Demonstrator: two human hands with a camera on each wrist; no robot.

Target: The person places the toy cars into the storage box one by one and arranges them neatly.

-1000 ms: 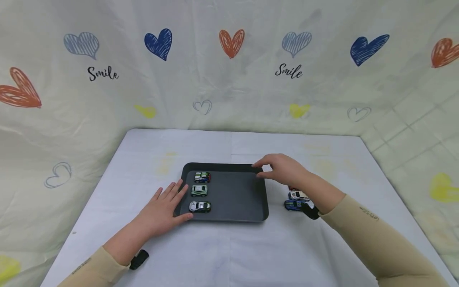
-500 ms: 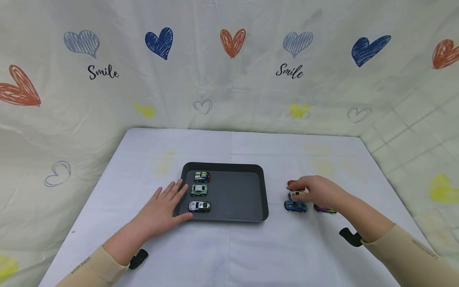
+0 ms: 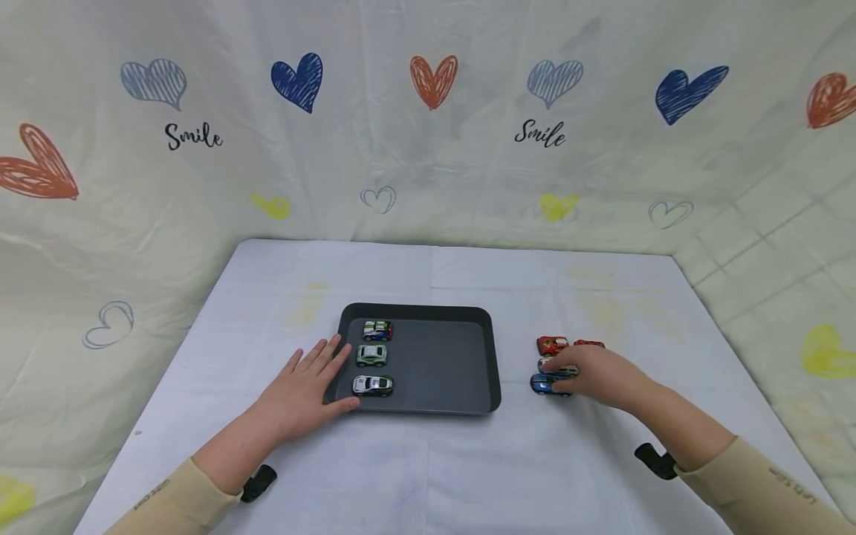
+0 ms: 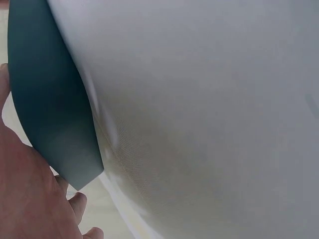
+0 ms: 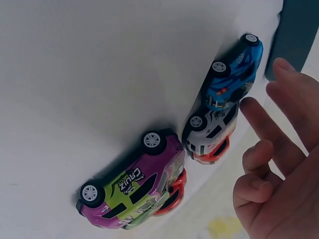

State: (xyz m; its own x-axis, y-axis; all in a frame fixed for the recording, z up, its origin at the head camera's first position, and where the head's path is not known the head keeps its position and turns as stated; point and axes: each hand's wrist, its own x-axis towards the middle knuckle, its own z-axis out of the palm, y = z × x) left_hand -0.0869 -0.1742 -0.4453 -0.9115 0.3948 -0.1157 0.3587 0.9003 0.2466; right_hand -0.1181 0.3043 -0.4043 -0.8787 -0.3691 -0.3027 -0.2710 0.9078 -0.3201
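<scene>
My left hand [image 3: 297,394] lies with spread fingers at the left edge of the dark grey tray [image 3: 441,364]. In the tray, three toy cars form a column: a white-green-blue one [image 3: 377,331], a pale green one [image 3: 371,355] and a silver-and-black one [image 3: 372,385]. My right hand [image 3: 598,375] is over a cluster of toy cars, thumb and forefinger apart, close to the blue car [image 5: 235,74] and the white car [image 5: 212,130]. It partly covers both in the head view. A purple-and-green car [image 5: 137,184], seen in the right wrist view, is hidden there.
Two red cars stand behind the right hand, one left [image 3: 552,345] and one right [image 3: 590,343]. A white cloth [image 3: 428,468] covers the table. A curtain printed with hearts [image 3: 428,148] hangs behind it.
My right hand has moved from the tray's far right corner to the car cluster, then slightly nearer to me, from the white car towards the blue one. The left hand has stayed put.
</scene>
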